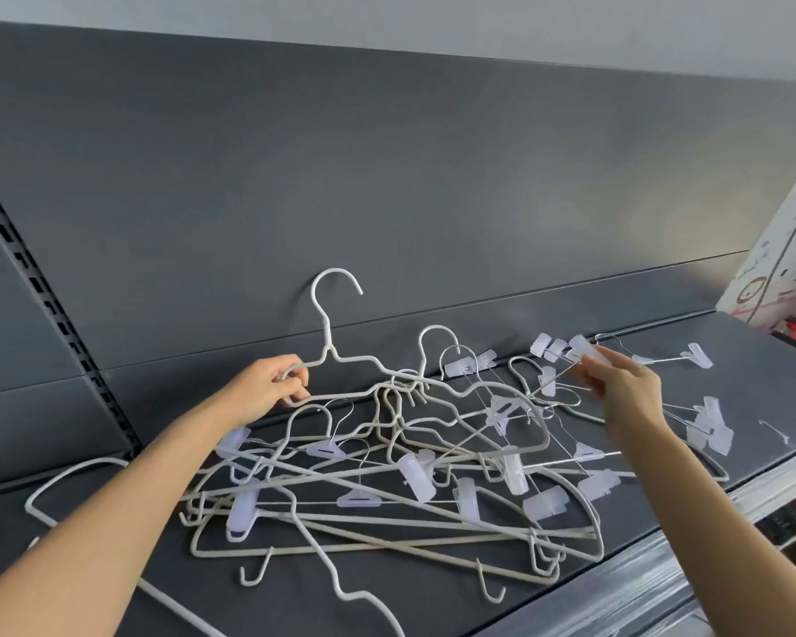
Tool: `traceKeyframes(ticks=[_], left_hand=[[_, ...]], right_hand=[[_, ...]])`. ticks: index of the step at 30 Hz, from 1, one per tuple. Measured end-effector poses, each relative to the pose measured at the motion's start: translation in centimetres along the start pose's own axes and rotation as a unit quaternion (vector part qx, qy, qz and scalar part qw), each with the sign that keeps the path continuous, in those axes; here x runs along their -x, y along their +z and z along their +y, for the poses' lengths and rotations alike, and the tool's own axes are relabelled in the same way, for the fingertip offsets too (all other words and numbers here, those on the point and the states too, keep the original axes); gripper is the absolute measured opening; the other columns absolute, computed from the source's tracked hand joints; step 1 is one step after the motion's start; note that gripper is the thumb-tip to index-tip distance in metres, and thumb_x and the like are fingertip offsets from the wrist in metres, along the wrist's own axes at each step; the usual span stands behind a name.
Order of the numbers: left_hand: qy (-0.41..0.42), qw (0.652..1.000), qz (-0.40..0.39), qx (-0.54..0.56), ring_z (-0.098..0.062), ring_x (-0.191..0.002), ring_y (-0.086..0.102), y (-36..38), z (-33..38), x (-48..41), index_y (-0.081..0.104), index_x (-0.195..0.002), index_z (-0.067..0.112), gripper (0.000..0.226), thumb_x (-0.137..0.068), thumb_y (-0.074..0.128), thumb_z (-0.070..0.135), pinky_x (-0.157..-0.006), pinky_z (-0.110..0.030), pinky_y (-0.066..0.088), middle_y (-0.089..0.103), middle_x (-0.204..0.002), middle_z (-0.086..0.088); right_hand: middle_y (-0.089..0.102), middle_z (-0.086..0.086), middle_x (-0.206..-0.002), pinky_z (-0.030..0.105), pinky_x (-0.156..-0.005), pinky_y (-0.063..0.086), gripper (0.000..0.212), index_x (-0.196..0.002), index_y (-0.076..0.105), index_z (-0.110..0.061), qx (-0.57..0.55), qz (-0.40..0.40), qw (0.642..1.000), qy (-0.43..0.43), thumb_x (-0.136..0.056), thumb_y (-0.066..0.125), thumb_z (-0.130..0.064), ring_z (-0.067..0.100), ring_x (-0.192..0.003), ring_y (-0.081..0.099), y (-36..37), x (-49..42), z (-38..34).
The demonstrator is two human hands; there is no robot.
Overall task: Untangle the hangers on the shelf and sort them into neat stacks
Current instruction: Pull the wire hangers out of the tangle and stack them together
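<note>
Dark shelf (pixel 763 388), tangle (pixel 414 471) barely dented: left hand (pixel 267 388) curls round 1 white hanger (pixel 326 333), right hand (pixel 626 383) pinches a clip hanger (pixel 582 347); 0 neat stacks visible.

Item 1: tangled pile of hangers (pixel 417 475), white wire and clear-clip types, on the dark shelf (pixel 433 604).
Item 2: your left hand (pixel 267 390), at the pile's 10 o'clock, grips a white hanger (pixel 327 335) by its shoulder, hook uppermost.
Item 3: your right hand (pixel 626 388), at 2 o'clock, pinches a clip hanger (pixel 583 348).
Item 4: patterned box (pixel 782 250), 3 o'clock.
</note>
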State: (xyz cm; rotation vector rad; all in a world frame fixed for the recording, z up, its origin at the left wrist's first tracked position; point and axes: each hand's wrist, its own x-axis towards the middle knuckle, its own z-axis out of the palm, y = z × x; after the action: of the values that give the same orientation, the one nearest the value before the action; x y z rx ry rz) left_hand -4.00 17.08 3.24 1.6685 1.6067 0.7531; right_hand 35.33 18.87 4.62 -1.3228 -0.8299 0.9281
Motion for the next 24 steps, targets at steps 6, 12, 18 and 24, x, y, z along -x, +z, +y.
traceKeyframes(ticks=[6,12,18,24], left_hand=[[0.014,0.999,-0.003,-0.042,-0.015,-0.070,0.052,0.5,0.0,-0.4,0.060,-0.081,0.028,0.029,-0.096,0.042,0.011,-0.076,-0.030,0.043,0.060,-0.068,0.001],[0.036,0.999,-0.012,0.018,-0.012,-0.053,0.029,2.0,1.1,-0.4,0.062,-0.080,0.024,0.024,-0.095,0.045,0.014,-0.053,-0.024,0.027,0.033,-0.052,0.005],[0.029,0.999,-0.013,0.002,-0.003,-0.039,0.024,3.3,1.7,-0.3,0.063,-0.077,0.020,0.028,-0.096,0.043,0.014,-0.047,-0.006,0.034,0.026,-0.048,0.008],[0.014,0.999,-0.026,0.014,-0.003,-0.039,0.021,3.5,1.8,0.1,0.063,-0.077,0.018,0.028,-0.096,0.043,0.014,-0.040,-0.005,0.033,0.024,-0.047,0.009]], right_hand=[[0.062,-0.008,-0.042,0.009,-0.042,0.039,0.020,-0.094,0.063,-0.012,0.015,-0.003,0.998,0.053,-0.081,0.057,0.001,0.004,-0.042,0.050,0.1,-0.2,0.9],[0.063,-0.003,-0.041,0.010,-0.043,0.041,0.017,-0.082,0.062,-0.013,-0.030,-0.005,0.993,0.112,-0.079,0.059,0.004,0.004,-0.041,0.054,0.9,0.2,2.3],[0.066,0.001,-0.046,0.011,-0.040,0.043,0.027,-0.107,0.057,-0.005,-0.031,-0.042,0.986,0.158,-0.081,0.061,0.001,0.004,-0.037,0.053,0.8,0.7,3.1],[0.064,0.003,-0.042,0.011,-0.037,0.042,0.012,-0.089,0.058,-0.006,-0.007,-0.055,0.982,0.180,-0.083,0.057,0.004,0.006,-0.035,0.055,0.3,0.8,2.8]])
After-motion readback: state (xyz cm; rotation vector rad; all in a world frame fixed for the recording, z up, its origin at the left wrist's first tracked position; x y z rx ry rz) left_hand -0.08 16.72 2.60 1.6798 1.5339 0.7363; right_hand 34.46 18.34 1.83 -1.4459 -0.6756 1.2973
